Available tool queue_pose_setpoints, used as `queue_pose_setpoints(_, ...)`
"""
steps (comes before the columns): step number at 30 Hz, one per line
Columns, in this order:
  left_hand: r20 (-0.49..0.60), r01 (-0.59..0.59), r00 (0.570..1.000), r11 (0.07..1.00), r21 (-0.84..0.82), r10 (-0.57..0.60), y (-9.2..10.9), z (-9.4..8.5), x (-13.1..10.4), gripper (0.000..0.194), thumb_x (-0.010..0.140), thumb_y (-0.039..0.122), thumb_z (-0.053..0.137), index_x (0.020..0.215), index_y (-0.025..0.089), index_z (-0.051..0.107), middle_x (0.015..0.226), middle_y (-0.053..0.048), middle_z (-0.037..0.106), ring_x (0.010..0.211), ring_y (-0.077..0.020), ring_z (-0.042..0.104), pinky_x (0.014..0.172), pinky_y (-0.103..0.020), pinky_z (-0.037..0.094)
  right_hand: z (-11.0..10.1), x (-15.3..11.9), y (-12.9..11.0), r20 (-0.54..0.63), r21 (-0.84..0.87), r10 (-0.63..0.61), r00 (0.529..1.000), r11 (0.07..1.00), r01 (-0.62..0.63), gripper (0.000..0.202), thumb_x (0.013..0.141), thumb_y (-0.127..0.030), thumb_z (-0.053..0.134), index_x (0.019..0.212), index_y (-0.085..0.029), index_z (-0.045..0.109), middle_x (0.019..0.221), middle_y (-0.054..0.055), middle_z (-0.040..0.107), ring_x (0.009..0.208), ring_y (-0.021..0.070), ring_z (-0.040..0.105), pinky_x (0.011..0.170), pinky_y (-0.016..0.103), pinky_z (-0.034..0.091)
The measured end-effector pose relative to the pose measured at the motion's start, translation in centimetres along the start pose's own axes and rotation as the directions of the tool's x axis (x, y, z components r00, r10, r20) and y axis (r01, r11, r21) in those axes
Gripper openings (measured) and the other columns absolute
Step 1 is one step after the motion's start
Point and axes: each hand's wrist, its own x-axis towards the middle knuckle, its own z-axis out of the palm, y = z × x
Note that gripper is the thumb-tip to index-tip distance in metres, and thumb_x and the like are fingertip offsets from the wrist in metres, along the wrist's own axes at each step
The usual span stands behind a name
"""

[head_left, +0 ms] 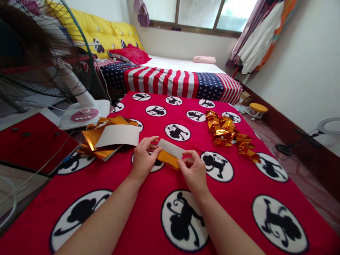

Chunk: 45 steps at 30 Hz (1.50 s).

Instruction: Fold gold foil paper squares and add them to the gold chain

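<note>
A sheet of gold foil paper (168, 158), partly folded over, is held between my two hands just above the red cloth. Its gold side shows along the near strip, and its pale back shows on the far strip. My left hand (145, 156) pinches the left end between thumb and fingers. At the right end, my right hand (193, 170) grips it the same way. Left of my hands lies a loose stack of gold foil sheets (106, 136), the top one pale side up. To the right sit several folded gold foil pieces (221, 129) in a cluster.
The red cloth (143, 219) with monkey-print circles covers the surface under my hands. A standing fan (82, 113) is close on the left. Beyond is a bed with a striped and starred cover (159, 79). A yellow stool (258, 108) stands on the floor at right.
</note>
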Motion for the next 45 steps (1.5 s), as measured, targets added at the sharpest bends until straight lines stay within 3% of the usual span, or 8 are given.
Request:
queue_pose_setpoints(4,-0.005,-0.219,0.975,0.955,0.201,0.224,1.0,-0.2,-0.3,0.021,0.082,0.022,0.066,0.102,0.023,0.072,0.113,-0.008,0.063,0.107,-0.0224,0.06,0.096,-0.036,0.049,0.3,0.0,0.0,-0.057,-0.032,0.0,0.998,0.999,-0.002,0.014,0.079,-0.029,0.063,0.089,-0.023,0.055,0.054,-0.006,0.06,0.048,0.0143,0.056,0.05,0.024,0.039)
queue_pose_setpoints(8,0.365,-0.318,0.891,0.945,0.075,0.271,1.4,0.3,-0.9,0.014,0.086,0.02,0.062,0.092,0.022,0.074,0.101,-0.007,0.069,0.095,-0.0191,0.063,0.089,-0.033,0.05,0.1,0.2,0.2,-0.039,-0.117,-0.024,0.999,0.993,0.02,0.008,0.08,-0.027,0.062,0.084,-0.022,0.058,0.061,-0.003,0.064,0.052,0.0146,0.058,0.053,0.025,0.04)
queue_pose_setpoints(11,0.487,-0.308,0.842,0.948,0.083,0.231,1.3,0.7,-1.0,0.014,0.085,0.018,0.062,0.091,0.021,0.075,0.099,-0.006,0.07,0.093,-0.0192,0.062,0.088,-0.034,0.049,-0.6,0.6,0.3,0.041,-0.229,-0.069,0.997,0.97,0.077,0.008,0.083,-0.028,0.059,0.079,-0.022,0.062,0.068,0.0,0.067,0.06,0.0165,0.061,0.058,0.026,0.042)
queue_pose_setpoints(19,0.496,-0.313,0.841,0.942,0.118,0.217,1.0,0.7,-0.8,0.012,0.078,0.023,0.072,0.09,0.022,0.074,0.103,-0.006,0.067,0.094,-0.0207,0.06,0.086,-0.035,0.048,-1.7,2.4,1.9,-0.017,-0.192,-0.122,0.992,0.974,0.117,0.019,0.084,-0.027,0.055,0.094,-0.019,0.069,0.086,0.005,0.068,0.058,0.0146,0.056,0.06,0.029,0.045)
queue_pose_setpoints(22,0.497,-0.328,0.839,0.935,0.133,0.223,0.9,0.8,-0.9,0.013,0.077,0.024,0.074,0.09,0.022,0.073,0.103,-0.006,0.067,0.095,-0.0208,0.06,0.086,-0.035,0.047,-1.4,3.2,1.8,-0.022,-0.276,-0.139,0.99,0.953,0.128,0.023,0.082,-0.027,0.057,0.1,-0.019,0.068,0.087,0.005,0.069,0.06,0.0153,0.057,0.061,0.029,0.045)
queue_pose_setpoints(29,0.485,-0.387,0.831,0.909,0.153,0.272,0.9,0.8,-0.9,0.01,0.083,0.015,0.065,0.084,0.021,0.072,0.101,-0.005,0.068,0.095,-0.0195,0.06,0.088,-0.035,0.047,-0.9,5.2,0.2,0.098,-0.516,-0.019,0.995,0.854,0.067,0.01,0.073,-0.024,0.064,0.082,-0.022,0.069,0.074,0.002,0.07,0.067,0.0176,0.061,0.06,0.027,0.04)
queue_pose_setpoints(38,0.435,-0.427,0.856,0.855,0.294,0.278,1.0,0.8,-1.3,0.011,0.086,0.019,0.061,0.086,0.021,0.073,0.095,-0.005,0.07,0.09,-0.02,0.062,0.085,-0.037,0.047,-2.1,2.3,0.6,0.09,-0.452,0.047,0.995,0.892,-0.001,0.01,0.069,-0.017,0.059,0.078,-0.021,0.057,0.061,-0.002,0.06,0.058,0.0163,0.056,0.055,0.026,0.036)
queue_pose_setpoints(45,0.432,-0.399,0.869,0.858,0.324,0.241,1.6,0.9,-1.7,0.01,0.081,0.023,0.069,0.09,0.022,0.072,0.101,-0.004,0.069,0.094,-0.021,0.062,0.089,-0.038,0.048,-2.0,1.3,0.0,0.122,-0.47,0.049,0.991,0.883,0.014,0.008,0.075,-0.016,0.057,0.071,-0.021,0.062,0.064,-0.001,0.06,0.062,0.0152,0.056,0.06,0.026,0.037)
